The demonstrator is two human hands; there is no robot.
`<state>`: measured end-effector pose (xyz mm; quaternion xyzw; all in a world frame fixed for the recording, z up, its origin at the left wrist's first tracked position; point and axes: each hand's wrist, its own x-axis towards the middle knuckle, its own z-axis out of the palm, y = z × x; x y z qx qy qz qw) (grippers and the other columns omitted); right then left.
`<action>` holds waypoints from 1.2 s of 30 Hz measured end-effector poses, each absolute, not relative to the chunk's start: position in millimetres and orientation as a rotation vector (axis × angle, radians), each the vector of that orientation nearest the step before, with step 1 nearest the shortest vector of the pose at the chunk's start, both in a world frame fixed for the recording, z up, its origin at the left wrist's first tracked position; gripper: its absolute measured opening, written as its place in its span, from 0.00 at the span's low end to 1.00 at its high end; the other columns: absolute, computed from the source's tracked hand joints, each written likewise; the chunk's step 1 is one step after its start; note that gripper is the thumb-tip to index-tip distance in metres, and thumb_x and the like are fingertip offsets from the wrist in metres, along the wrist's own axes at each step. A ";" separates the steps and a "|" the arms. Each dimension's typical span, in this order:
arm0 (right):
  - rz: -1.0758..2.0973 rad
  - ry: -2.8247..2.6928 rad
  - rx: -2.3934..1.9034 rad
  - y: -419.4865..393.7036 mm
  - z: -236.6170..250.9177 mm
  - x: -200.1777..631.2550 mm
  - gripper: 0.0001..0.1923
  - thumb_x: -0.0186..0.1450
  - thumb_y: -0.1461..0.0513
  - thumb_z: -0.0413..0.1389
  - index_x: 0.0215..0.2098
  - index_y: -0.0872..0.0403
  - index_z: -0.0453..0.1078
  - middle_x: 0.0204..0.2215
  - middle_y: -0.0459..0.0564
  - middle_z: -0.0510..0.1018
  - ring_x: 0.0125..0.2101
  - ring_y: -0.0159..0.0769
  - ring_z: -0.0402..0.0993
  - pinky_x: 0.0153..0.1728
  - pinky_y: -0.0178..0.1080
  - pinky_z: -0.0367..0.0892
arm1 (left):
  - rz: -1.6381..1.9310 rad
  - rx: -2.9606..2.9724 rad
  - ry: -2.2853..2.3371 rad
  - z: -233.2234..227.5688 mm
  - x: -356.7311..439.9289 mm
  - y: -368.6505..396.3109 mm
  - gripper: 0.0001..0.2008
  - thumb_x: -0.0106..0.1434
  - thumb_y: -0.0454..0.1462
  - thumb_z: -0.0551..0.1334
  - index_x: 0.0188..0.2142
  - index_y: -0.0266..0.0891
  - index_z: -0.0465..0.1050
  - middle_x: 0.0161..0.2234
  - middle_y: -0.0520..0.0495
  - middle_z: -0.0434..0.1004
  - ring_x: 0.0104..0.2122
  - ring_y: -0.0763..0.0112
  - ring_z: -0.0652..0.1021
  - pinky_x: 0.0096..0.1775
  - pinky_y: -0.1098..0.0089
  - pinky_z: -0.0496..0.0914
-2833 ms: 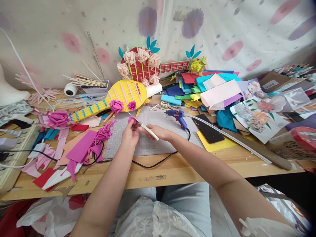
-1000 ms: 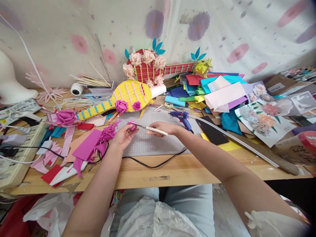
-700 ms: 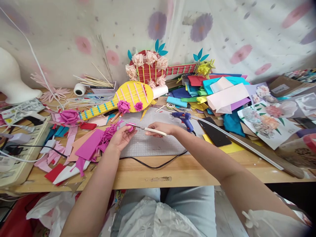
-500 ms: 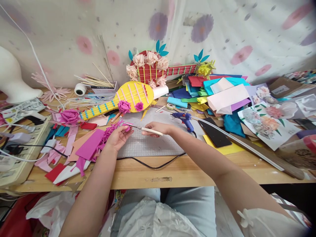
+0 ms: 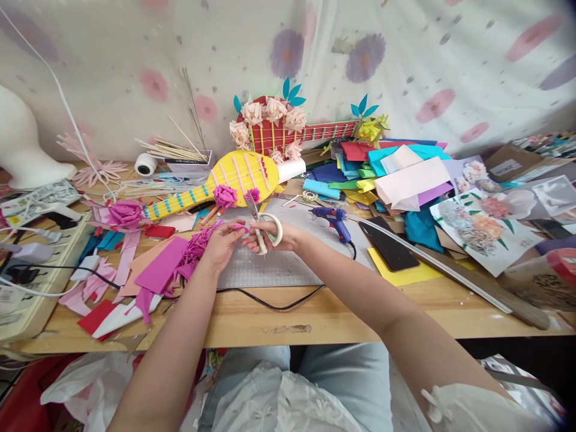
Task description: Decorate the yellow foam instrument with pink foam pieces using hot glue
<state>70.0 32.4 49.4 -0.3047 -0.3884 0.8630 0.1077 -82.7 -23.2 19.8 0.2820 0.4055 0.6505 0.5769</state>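
Left hand (image 5: 221, 246) pinching a magenta piece (image 5: 242, 228), right hand (image 5: 287, 237) gripping scissors (image 5: 255, 212).
From the nearer left hand, the piece is lying toward two o'clock, seemingly running nine-to-three; the scissors are pointing toward eleven.

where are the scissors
In the head view, the scissors are in the right hand, just right of the left hand and over the grey cutting mat, blades pointing toward the yellow guitar.

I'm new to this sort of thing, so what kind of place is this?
Probably a craft workspace: the right hand holds scissors, with a glue gun and a heap of coloured sheets nearby.
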 end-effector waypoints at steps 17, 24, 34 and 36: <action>2.105 -1.122 -0.869 22.5 34.4 68.9 0.17 0.50 0.58 0.66 0.27 0.55 0.61 0.18 0.41 0.71 0.20 0.26 0.67 0.24 0.30 0.64 | 1.383 0.755 0.885 22.7 -77.0 -20.4 0.14 0.44 0.26 0.69 0.32 0.38 0.76 0.38 0.47 0.77 0.38 0.71 0.76 0.40 0.73 0.70; 1.346 -1.287 -1.067 22.0 13.8 60.8 0.22 0.49 0.55 0.63 0.31 0.52 0.55 0.26 0.40 0.68 0.27 0.27 0.66 0.31 0.34 0.62 | 1.446 0.424 1.022 24.2 -48.9 -25.0 0.04 0.52 0.33 0.66 0.28 0.35 0.75 0.33 0.46 0.78 0.33 0.73 0.77 0.38 0.71 0.70; 1.083 -1.311 -1.138 19.1 1.6 59.4 0.19 0.52 0.54 0.60 0.30 0.51 0.55 0.25 0.40 0.66 0.27 0.30 0.63 0.33 0.37 0.61 | 1.582 0.360 1.170 23.2 -30.8 -16.2 0.12 0.38 0.35 0.73 0.23 0.35 0.74 0.28 0.49 0.76 0.32 0.73 0.74 0.35 0.71 0.69; 1.062 -1.324 -1.142 18.8 1.9 60.8 0.18 0.52 0.54 0.60 0.30 0.51 0.55 0.25 0.40 0.66 0.27 0.30 0.63 0.33 0.37 0.61 | 1.580 0.374 1.194 21.6 -29.9 -14.9 0.13 0.37 0.37 0.73 0.23 0.35 0.74 0.28 0.48 0.76 0.32 0.72 0.74 0.35 0.71 0.69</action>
